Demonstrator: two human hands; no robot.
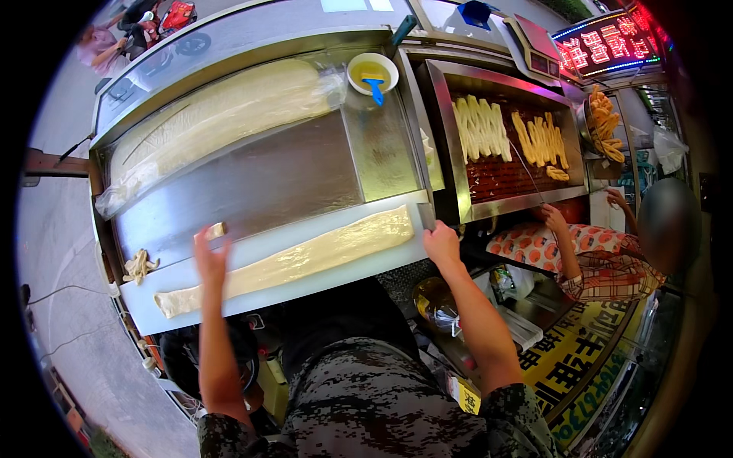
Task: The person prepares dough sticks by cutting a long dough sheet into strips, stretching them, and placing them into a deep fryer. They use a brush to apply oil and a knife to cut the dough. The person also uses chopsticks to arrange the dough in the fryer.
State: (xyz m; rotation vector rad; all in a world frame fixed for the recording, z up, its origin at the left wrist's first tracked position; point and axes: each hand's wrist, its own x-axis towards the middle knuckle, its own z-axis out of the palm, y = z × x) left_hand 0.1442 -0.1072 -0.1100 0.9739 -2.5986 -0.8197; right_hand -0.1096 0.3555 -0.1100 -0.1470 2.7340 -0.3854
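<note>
A long flat strip of oiled dough (298,252) lies along the white cutting board (366,263) before me. My left hand (212,257), blurred, is over the strip's left part with thumb and fingers apart. A small dough piece (216,231) shows at its fingertips; whether they grip it is unclear. My right hand (442,243) holds a rectangular metal blade (426,216) upright just past the strip's right end, apart from the dough. Dough scraps (139,267) sit in a small heap at the board's left end.
Behind the board, plastic-covered dough (223,109) lies on the metal worktop (275,166). A bowl of oil (391,71) holds a blue brush (373,90). Right: a fryer (487,186) with dough sticks (481,129), a co-worker's hand (554,219) with a thin rod, and a basket of fried sticks (606,126).
</note>
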